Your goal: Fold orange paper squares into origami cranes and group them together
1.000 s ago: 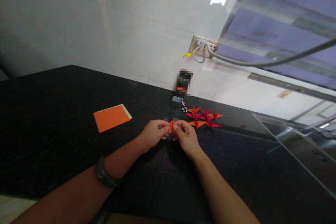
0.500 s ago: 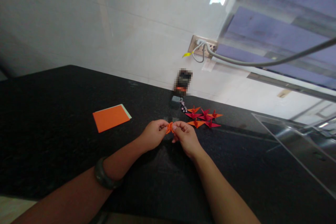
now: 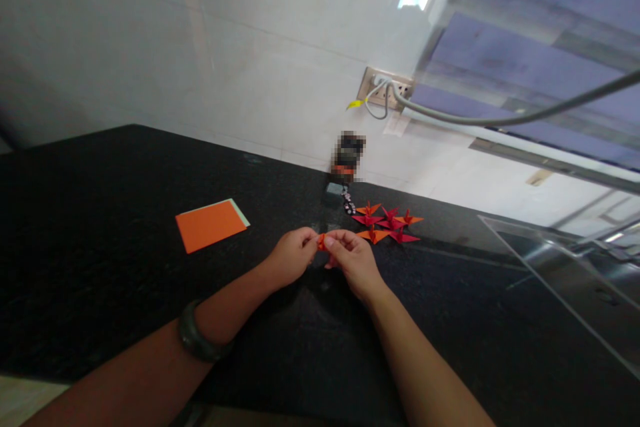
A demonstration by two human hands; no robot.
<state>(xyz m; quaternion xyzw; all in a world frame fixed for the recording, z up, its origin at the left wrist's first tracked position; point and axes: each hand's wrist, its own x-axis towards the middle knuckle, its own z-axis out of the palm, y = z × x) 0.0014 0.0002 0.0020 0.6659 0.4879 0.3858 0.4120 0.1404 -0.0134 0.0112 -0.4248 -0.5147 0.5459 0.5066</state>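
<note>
Between my fingertips is a small folded piece of orange paper [image 3: 321, 241], mostly hidden by the fingers. My left hand [image 3: 293, 257] pinches its left side, and my right hand [image 3: 353, 261] grips it from the right with the thumb on top. Just beyond my right hand lie several folded paper cranes [image 3: 390, 221], some orange and some red, wings spread on the black countertop [image 3: 310, 347]. Off to the left rests a stack of square paper [image 3: 213, 225], orange on top with a pale green edge showing.
A phone-like object [image 3: 349, 153], blurred out, leans by the wall on a small stand, with a beaded strap [image 3: 349, 201] beside it. A steel sink [image 3: 580, 280] is at the right. A grey cable [image 3: 500, 121] runs from the wall socket [image 3: 385, 88].
My hands have closed in on the orange paper, the right thumb shifting slightly left, so less of the paper shows. Everything on the countertop stays in place.
</note>
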